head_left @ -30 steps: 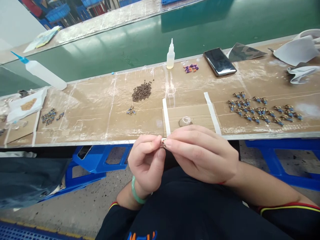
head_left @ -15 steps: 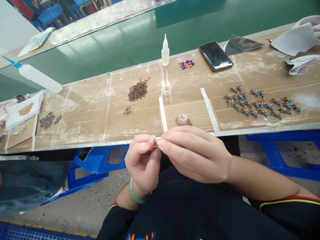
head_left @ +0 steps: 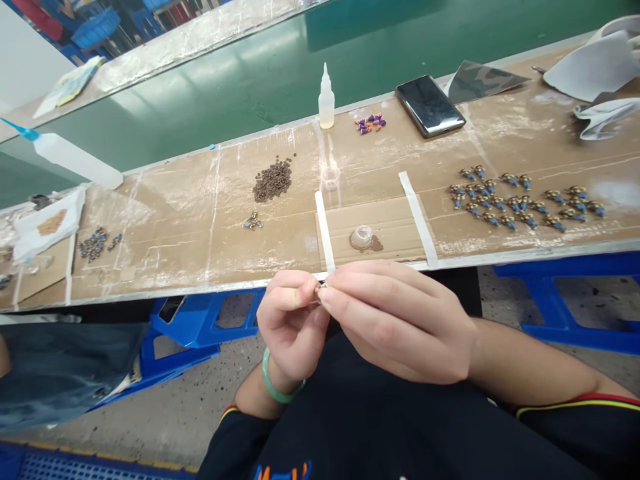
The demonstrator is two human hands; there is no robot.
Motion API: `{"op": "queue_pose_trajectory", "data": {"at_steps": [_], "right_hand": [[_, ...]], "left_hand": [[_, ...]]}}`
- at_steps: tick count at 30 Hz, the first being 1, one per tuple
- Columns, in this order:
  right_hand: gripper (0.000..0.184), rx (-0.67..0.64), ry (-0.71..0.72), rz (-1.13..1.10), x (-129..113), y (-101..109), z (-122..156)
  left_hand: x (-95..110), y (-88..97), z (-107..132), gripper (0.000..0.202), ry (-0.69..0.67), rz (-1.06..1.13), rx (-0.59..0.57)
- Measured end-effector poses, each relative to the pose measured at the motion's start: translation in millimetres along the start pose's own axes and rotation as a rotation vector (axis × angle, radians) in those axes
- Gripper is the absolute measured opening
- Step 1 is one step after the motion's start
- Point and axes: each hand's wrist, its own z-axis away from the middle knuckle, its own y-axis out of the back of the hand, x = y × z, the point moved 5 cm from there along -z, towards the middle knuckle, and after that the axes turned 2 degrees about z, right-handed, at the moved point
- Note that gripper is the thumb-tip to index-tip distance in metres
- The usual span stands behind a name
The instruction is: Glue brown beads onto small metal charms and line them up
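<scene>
While the left hand [head_left: 293, 327] and right hand [head_left: 400, 323] pinch a small metallic piece [head_left: 321, 290] between them, both grips are narrow and closed on it, just off the near edge of the surface. Exact shape of the piece: too small to tell. Pale green bangle [head_left: 273, 380] on the left wrist. Below that edge, a blue plastic stool [head_left: 200, 320]. On the cardboard-covered surface [head_left: 165, 253], closest to the hands: two white paper strips [head_left: 324, 230] [head_left: 417, 219] either side of a small clear plastic dome [head_left: 362, 237] on a brown stain. Left of those, a heap of small brown beads [head_left: 273, 181]. Right, rows of blue-and-gold small parts [head_left: 525, 203]. Along the back edge: white nozzle bottle [head_left: 327, 100], purple-and-orange pieces [head_left: 371, 123], black smartphone [head_left: 430, 105]. Far left, white squeeze bottle with a blue tip [head_left: 75, 157]. Beyond, a green conveyor belt [head_left: 200, 87].
</scene>
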Motion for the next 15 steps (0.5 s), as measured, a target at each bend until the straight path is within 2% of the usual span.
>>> {"op": "queue_pose_trajectory", "data": {"at_steps": [15], "right_hand": [[0.023, -0.023, 0.107, 0.122, -2.1, 7.2, -2.5]], "left_hand": [[2.0, -3.4, -4.0, 0.019, 0.028, 0.048, -0.023]]}}
